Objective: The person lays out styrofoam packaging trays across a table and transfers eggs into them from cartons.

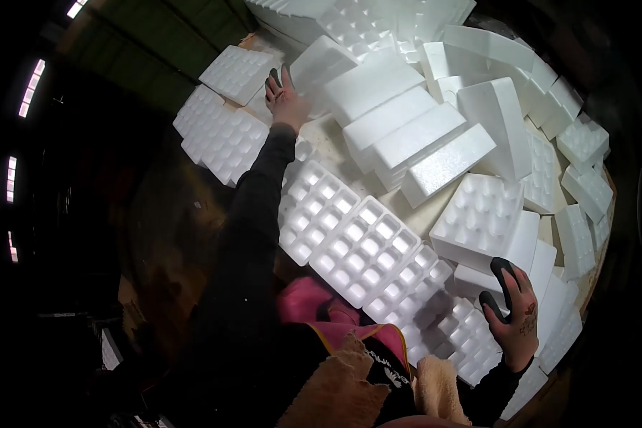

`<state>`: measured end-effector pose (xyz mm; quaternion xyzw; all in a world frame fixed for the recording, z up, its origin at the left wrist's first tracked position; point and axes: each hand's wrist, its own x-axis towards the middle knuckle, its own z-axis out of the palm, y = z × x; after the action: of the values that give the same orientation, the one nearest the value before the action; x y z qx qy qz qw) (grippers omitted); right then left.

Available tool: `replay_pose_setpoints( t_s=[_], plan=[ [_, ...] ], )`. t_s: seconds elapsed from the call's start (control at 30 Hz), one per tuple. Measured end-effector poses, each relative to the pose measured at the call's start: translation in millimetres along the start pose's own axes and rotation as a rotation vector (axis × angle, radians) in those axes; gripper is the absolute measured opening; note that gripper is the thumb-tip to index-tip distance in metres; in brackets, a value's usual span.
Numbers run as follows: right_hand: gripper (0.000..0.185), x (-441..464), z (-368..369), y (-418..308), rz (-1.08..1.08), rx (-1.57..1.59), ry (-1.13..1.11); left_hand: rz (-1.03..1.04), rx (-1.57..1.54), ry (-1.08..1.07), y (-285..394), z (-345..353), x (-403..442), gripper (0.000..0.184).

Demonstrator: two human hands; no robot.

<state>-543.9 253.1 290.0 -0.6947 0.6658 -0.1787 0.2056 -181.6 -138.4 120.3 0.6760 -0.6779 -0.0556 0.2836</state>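
Seemingly, the work is partway along, with compartmented white foam trays (364,252) lined up between the left hand (287,101) and the right hand (518,315), both loosely spread and apparently empty, while jumbled foam blocks (419,137) beyond them look unarranged.

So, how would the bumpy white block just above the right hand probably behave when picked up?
The block is probably light, since it looks like foam. Its thick sides suggest stiffness. Its bare edges may chip.
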Motion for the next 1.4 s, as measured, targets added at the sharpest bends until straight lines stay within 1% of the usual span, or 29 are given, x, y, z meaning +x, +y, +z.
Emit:
replay_pose_setpoints(
  t_s=[0.07, 0.1, 0.13, 0.2, 0.3, 0.37, 0.4, 0.47, 0.5, 0.53, 0.57, 0.6, 0.63, 0.67, 0.73, 0.8, 0.83, 0.9, 0.97, 1.0, 1.03, 1.07, 1.1, 1.13, 1.17, 1.23, 1.3, 1.37, 1.4],
  plan=[
    [0.056, 26.4, 22.0, -21.5, -0.054, -0.028, -0.053, -0.078, 0.107, -0.16, -30.5, -2.4, 33.7, 0.11],
    [0.055, 43.8, 34.5, -33.8, -0.08, -0.035, -0.073, -0.078, 0.157, -0.239, -43.8, -1.9, 49.6, 0.113],
    [0.054, 62.2, 47.8, -47.8, -0.1, -0.045, -0.087, -0.026, 0.207, -0.341, -62.4, 4.5, 67.2, 0.114],
    [0.05, 102.8, 79.6, -78.5, -0.149, -0.025, -0.11, 0.089, 0.276, -0.47, -90.3, 19.4, 92.2, 0.113],
    [0.049, 172.3, 137.8, -132.9, -0.196, -0.04, -0.112, 0.275, 0.158, -0.392, -137.5, 46.1, 125.7, 0.087],
    [0.048, 226.0, 183.9, -172.6, -0.193, -0.04, -0.062, 0.38, 0.237, -0.351, -143.3, 50.3, 154.5, 0.074],
    [0.048, 253.3, 205.7, -190.2, -0.182, -0.045, -0.005, 0.368, 0.136, -0.313, -144.5, 35.9, 168.5, 0.065],
    [0.048, 311.8, 248.8, -213.4, -0.138, -0.13, 0.176, 0.354, 0.018, -0.303, -171.4, 16.2, 207.2, 0.061],
    [0.048, 340.4, 271.8, -213.6, -0.082, -0.249, 0.263, 0.296, 0.035, -0.376, -191.7, 16.8, 224.6, 0.06],
    [0.053, 368.2, 291.8, -209.7, -0.014, -0.427, 0.371, 0.233, 0.066, -0.452, -215.8, 17.8, 242.9, 0.059],
    [0.062, 389.3, 299.5, -211.1, 0.175, -0.62, 0.355, 0.176, 0.092, -0.531, -236.3, 20.8, 257.7, 0.059],
    [0.058, 407.0, 308.3, -204.6, 0.278, -0.747, 0.328, 0.127, 0.113, -0.609, -253.4, 23.2, 270.3, 0.059],
    [0.054, 417.8, 317.9, -194.1, 0.322, -0.824, 0.295, 0.088, 0.125, -0.698, -267.1, 25.7, 279.9, 0.06],
    [0.051, 422.9, 326.9, -183.1, 0.332, -0.877, 0.269, 0.053, 0.119, -0.781, -276.2, 23.5, 284.2, 0.062],
    [0.047, 430.8, 333.8, -175.1, 0.287, -0.894, 0.235, 0.023, 0.108, -1.009, -284.6, 22.4, 287.5, 0.063],
    [0.044, 437.3, 323.0, -192.4, 0.195, -0.846, 0.191, 0.002, 0.051, -1.082, -297.9, 33.0, 288.7, 0.067],
    [0.039, 440.6, 316.5, -206.9, 0.165, -0.771, 0.148, 0.01, 0.033, -1.006, -314.2, 55.6, 288.1, 0.069],
    [0.035, 445.8, 299.5, -248.3, 0.126, -0.774, 0.05, 0.168, 0.081, -1.026, -339.3, 91.3, 295.3, 0.07],
    [0.033, 446.1, 273.2, -300.2, 0.072, -0.824, -0.105, 0.251, 0.164, -0.999, -355.2, 112.8, 297.4, 0.069],
    [0.028, 442.2, 270.4, -311.7, -0.059, -0.768, -0.052, 0.219, 0.171, -0.982, -348.6, 106.4, 298.0, 0.068],
    [0.025, 440.6, 276.7, -319.4, -0.111, -0.752, -0.05, 0.186, 0.178, -0.965, -341.5, 99.2, 298.5, 0.068],
    [0.022, 439.0, 283.1, -327.1, -0.164, -0.737, -0.05, 0.083, 0.153, -0.951, -318.2, 63.7, 292.9, 0.068],
    [0.02, 442.2, 297.7, -324.1, -0.203, -0.686, -0.059, -0.024, 0.129, -0.936, -305.0, 41.6, 287.3, 0.067],
    [0.018, 445.1, 312.5, -321.3, -0.241, -0.635, -0.069, -0.004, 0.122, -0.894, -312.8, 46.5, 285.8, 0.067],
    [0.017, 454.5, 325.5, -314.1, -0.26, -0.639, -0.081, 0.162, 0.195, -0.904, -344.9, 83.6, 292.7, 0.068],
    [0.015, 473.9, 351.2, -299.2, -0.299, -0.646, -0.105, 0.188, 0.244, -0.884, -360.4, 96.1, 293.1, 0.07],
    [0.013, 490.4, 387.2, -273.2, -0.43, -0.648, 0.104, 0.187, 0.281, -0.879, -360.4, 92.8, 289.4, 0.07],
    [0.021, 498.3, 405.5, -260.5, -0.47, -0.517, 0.201, 0.173, 0.346, -0.847, -345.8, 69.4, 280.2, 0.07],
    [0.023, 494.9, 396.4, -267.4, -0.475, -0.502, 0.179, 0.169, 0.394, -0.81, -318.7, 39.1, 273.4, 0.07]
  ],
)
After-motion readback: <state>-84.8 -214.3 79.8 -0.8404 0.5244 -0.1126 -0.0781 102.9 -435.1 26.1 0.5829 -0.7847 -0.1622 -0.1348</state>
